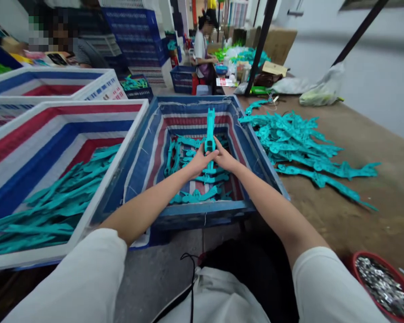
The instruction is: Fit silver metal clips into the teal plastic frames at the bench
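Note:
Over the middle crate, my left hand (200, 162) and my right hand (225, 159) meet with fingers closed around the near end of a long turquoise plastic part (210, 128). Its far end points away from me, and a hollow opening shows near my fingers. Below it, several similar turquoise parts (197, 196) lie in the blue crate (205, 207), which has a red, white and blue striped lining. My hands and the held part hide some of them. What exactly the part belongs to I cannot tell.
To the left, a white crate (139, 112) holds long turquoise strips (63, 197). At right, a heap of turquoise parts (289, 139) lies on the brown table (366, 224), near a red bowl (352, 264) of small shiny metal pieces. A seated person (202, 47) works farther back.

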{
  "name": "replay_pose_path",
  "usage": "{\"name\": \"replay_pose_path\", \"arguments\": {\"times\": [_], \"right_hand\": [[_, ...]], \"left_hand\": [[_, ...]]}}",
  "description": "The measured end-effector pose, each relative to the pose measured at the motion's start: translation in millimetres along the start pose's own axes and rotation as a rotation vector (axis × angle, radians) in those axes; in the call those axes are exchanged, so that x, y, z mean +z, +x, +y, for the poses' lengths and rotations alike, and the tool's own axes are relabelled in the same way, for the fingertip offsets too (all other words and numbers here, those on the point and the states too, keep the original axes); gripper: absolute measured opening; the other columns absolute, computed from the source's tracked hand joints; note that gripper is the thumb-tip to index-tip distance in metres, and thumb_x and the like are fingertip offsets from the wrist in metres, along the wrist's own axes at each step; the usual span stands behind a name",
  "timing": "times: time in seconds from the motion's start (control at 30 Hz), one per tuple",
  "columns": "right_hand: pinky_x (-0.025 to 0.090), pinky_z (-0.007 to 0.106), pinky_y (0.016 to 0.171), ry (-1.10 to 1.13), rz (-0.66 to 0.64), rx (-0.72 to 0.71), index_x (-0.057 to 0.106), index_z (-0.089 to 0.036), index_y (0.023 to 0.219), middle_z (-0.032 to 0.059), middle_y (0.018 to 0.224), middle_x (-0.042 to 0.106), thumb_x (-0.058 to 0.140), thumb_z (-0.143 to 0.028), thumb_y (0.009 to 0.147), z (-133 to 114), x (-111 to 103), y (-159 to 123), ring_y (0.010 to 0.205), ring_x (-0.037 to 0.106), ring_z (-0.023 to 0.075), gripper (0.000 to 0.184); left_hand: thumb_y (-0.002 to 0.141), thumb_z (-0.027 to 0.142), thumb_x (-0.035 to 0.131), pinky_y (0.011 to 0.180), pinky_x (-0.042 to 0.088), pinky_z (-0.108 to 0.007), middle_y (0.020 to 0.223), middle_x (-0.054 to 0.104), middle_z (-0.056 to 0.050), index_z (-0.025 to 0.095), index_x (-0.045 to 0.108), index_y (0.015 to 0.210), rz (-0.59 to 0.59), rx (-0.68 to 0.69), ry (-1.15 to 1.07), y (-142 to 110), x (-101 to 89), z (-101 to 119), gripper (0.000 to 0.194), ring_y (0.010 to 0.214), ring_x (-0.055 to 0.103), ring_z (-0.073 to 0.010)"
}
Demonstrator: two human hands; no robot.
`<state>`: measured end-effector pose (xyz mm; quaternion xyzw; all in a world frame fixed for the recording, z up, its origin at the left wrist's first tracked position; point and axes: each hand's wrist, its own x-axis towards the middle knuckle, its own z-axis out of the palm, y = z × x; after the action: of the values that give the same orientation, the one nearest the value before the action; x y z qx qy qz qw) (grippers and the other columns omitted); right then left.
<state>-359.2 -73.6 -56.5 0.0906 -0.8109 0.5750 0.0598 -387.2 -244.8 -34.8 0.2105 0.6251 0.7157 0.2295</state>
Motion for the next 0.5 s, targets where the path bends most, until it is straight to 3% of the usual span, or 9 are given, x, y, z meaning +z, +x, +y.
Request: {"name": "replay_pose_path", "arguments": {"times": [0.1, 0.23, 0.3, 0.4, 0.5], "right_hand": [[0.050, 0.071, 0.153, -0.032, -0.023, -0.007, 0.045, -0.029, 0.201, 0.0186, 0.179, 0.076, 0.072, -0.110, 0.101, -3, -5, 0, 0.166, 0.072, 0.0464, 0.131], [0.036, 0.074, 0.160, -0.158, -0.048, -0.082, 0.057, -0.023, 0.193, 0.0213, 0.193, 0.065, 0.076, -0.109, 0.097, -3, -17, -3, 0.188, 0.052, 0.0527, 0.131], [0.042, 0.075, 0.157, -0.174, -0.004, -0.086, 0.062, -0.022, 0.188, 0.0212, 0.186, 0.072, 0.080, -0.101, 0.100, -5, -21, -5, 0.182, 0.060, 0.0535, 0.120], [0.057, 0.069, 0.149, -0.120, 0.191, -0.041, 0.073, -0.021, 0.169, 0.0193, 0.159, 0.088, 0.085, -0.084, 0.107, -10, -25, -8, 0.162, 0.078, 0.0491, 0.089], [0.065, 0.060, 0.141, -0.051, 0.421, -0.030, 0.074, -0.022, 0.149, 0.0208, 0.151, 0.088, 0.053, -0.085, 0.124, -15, -40, -6, 0.150, 0.084, 0.0406, 0.071]], "left_hand": [[0.085, 0.073, 0.118, 0.107, 0.076, -0.046, 0.123, 0.081, -0.009, 0.028, 0.067, 0.135, 0.069, -0.031, -0.063, 4, -5.4, -3, 0.084, 0.128, 0.086, -0.0356], [0.086, 0.071, 0.115, 0.096, 0.078, -0.045, 0.122, 0.082, -0.011, 0.024, 0.072, 0.126, 0.086, -0.082, -0.123, 6, -13.7, -2, 0.075, 0.123, 0.086, -0.0368], [0.085, 0.064, 0.114, 0.090, 0.079, -0.046, 0.122, 0.084, -0.012, 0.023, 0.074, 0.125, 0.057, -0.100, -0.154, 9, -17.8, 0, 0.070, 0.119, 0.087, -0.0375], [0.089, 0.051, 0.109, 0.093, 0.081, -0.049, 0.117, 0.085, -0.010, 0.022, 0.073, 0.122, 0.021, -0.111, -0.214, 14, -25.8, 5, 0.057, 0.115, 0.090, -0.0362], [0.091, 0.037, 0.104, 0.099, 0.081, -0.052, 0.108, 0.083, -0.007, 0.022, 0.065, 0.111, 0.026, -0.130, -0.260, 21, -36.7, 8, 0.046, 0.108, 0.092, -0.0337]]}}
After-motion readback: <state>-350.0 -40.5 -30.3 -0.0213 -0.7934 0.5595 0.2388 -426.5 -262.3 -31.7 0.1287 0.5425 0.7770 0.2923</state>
